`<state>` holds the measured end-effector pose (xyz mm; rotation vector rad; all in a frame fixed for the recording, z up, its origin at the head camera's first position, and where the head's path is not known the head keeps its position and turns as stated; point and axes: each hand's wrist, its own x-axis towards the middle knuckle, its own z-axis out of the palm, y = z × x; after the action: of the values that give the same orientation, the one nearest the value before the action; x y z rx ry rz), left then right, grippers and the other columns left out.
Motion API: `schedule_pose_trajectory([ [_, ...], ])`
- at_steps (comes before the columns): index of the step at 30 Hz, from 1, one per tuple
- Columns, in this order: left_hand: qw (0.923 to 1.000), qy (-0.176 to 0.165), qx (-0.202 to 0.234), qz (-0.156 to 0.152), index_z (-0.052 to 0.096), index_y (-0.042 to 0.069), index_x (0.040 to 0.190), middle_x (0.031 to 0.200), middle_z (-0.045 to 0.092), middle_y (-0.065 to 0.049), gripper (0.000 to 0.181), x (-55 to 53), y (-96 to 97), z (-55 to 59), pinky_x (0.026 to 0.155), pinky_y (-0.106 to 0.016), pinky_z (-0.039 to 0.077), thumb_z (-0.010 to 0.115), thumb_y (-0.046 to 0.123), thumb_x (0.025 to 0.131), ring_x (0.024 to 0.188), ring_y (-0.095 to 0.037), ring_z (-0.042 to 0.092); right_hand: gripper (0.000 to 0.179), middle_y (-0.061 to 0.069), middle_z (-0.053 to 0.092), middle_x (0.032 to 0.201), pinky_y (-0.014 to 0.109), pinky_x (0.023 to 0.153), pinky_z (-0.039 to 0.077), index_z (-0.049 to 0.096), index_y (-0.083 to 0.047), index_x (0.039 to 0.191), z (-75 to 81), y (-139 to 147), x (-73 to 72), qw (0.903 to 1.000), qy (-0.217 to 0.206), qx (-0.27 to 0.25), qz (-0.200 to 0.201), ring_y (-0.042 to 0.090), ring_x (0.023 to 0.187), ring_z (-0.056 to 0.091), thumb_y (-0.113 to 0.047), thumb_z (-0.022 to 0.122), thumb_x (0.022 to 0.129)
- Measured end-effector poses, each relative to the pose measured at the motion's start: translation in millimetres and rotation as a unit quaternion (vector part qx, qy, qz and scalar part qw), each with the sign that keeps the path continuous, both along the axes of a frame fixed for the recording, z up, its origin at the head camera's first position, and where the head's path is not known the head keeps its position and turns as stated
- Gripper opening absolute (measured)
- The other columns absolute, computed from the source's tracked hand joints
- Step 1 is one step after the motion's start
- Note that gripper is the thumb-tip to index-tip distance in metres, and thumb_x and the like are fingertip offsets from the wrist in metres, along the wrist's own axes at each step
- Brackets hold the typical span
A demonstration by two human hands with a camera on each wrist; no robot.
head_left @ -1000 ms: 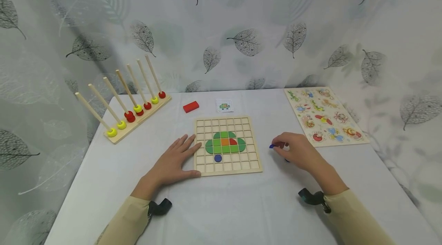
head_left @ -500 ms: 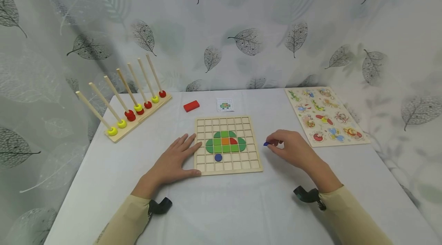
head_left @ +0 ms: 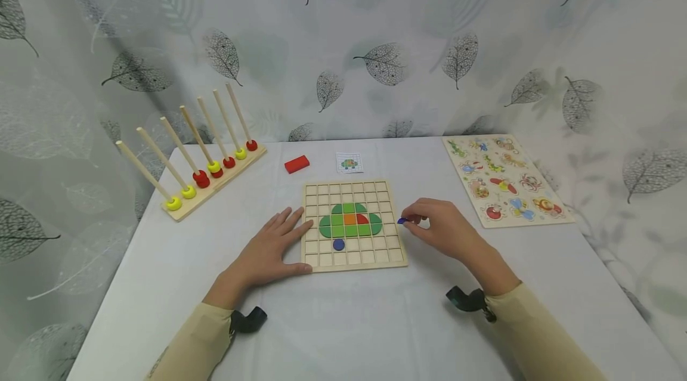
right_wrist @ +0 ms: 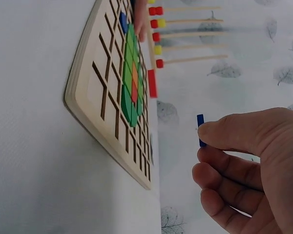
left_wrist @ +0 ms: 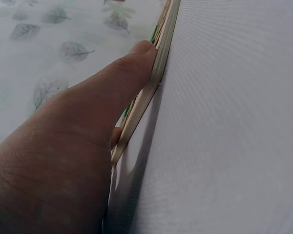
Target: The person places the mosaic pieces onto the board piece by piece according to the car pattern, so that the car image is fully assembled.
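Note:
A square wooden grid board (head_left: pixel 316 259) lies flat on the white table. Green, orange and red pieces form a rounded shape in its middle, with one blue round piece (head_left: pixel 339 244) set below them. My left hand (head_left: pixel 264 253) rests at the board's left side, fingers spread, thumb and fingertips touching its edge; the thumb (left_wrist: pixel 132 61) shows against that edge in the left wrist view. Just off the board's right edge, my right hand (head_left: pixel 448 229) pinches a small blue piece (right_wrist: pixel 201 130) between thumb and fingers. Seen edge-on, that piece is thin and flat; its full outline is hidden.
Behind the board lie a small pattern card (head_left: pixel 349 163) and a red block (head_left: pixel 297 164). A peg rack (head_left: pixel 214 183) with red and yellow beads stands back left. A picture puzzle board (head_left: pixel 510 184) lies back right, before a leaf-patterned curtain (head_left: pixel 343 41).
My right hand has moved left with the blue piece, from the open tablecloth to close beside the board's right edge. The left hand stays where it was.

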<state>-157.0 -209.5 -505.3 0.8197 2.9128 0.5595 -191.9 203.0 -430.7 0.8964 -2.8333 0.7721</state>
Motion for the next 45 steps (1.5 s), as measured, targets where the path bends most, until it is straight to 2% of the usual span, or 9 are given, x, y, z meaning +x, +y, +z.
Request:
schedule_pose_trajectory([
  [12,1.0000,0.002,-0.003,-0.001,0.038,0.025,0.171,0.180,0.019,-0.003,0.104,-0.9,-0.7,-1.1,0.133,-0.049,0.014,0.066,0.082,0.089,0.166,-0.030,0.010,0.017,-0.008,0.073,0.097,0.045,0.079,0.063,0.082,-0.011,0.106,5.2,-19.3,-0.8,0.9994,-0.003,-0.015,0.030,0.012,0.088,0.065,-0.005,0.087,0.091],
  [20,1.0000,0.000,-0.005,-0.002,0.037,0.025,0.171,0.181,0.017,-0.002,0.104,-1.2,-0.9,-2.0,0.133,-0.049,0.013,0.064,0.083,0.090,0.167,-0.029,0.008,0.016,-0.011,0.072,0.096,0.037,0.079,0.061,0.082,-0.013,0.106,3.3,-31.4,0.4,0.9993,-0.018,-0.004,0.034,0.010,0.088,0.064,-0.009,0.088,0.092],
  [26,1.0000,-0.002,-0.008,0.002,0.036,0.026,0.172,0.181,0.016,-0.001,0.104,-1.2,-1.3,-2.9,0.133,-0.050,0.013,0.063,0.084,0.089,0.167,-0.028,0.006,0.015,-0.010,0.072,0.097,0.035,0.081,0.061,0.082,-0.014,0.107,-0.9,-39.9,-0.8,0.9987,-0.033,0.007,0.039,0.010,0.089,0.063,-0.009,0.087,0.093],
  [35,1.0000,-0.001,-0.004,0.000,0.037,0.026,0.172,0.181,0.016,-0.001,0.104,-1.6,-1.0,-3.0,0.133,-0.049,0.013,0.065,0.083,0.089,0.167,-0.028,0.007,0.011,-0.012,0.069,0.096,0.030,0.080,0.059,0.081,-0.014,0.104,-9.0,-51.2,-0.3,0.9980,-0.030,0.015,0.053,0.008,0.089,0.062,-0.012,0.085,0.095],
  [45,1.0000,-0.002,-0.002,-0.002,0.037,0.025,0.171,0.181,0.017,-0.001,0.104,-1.1,-1.2,-1.5,0.133,-0.049,0.013,0.065,0.083,0.089,0.167,-0.028,0.008,0.010,-0.014,0.067,0.092,0.032,0.081,0.056,0.081,-0.018,0.104,-20.0,-62.4,0.9,0.9960,-0.069,0.041,0.039,0.010,0.087,0.059,-0.016,0.086,0.095],
])
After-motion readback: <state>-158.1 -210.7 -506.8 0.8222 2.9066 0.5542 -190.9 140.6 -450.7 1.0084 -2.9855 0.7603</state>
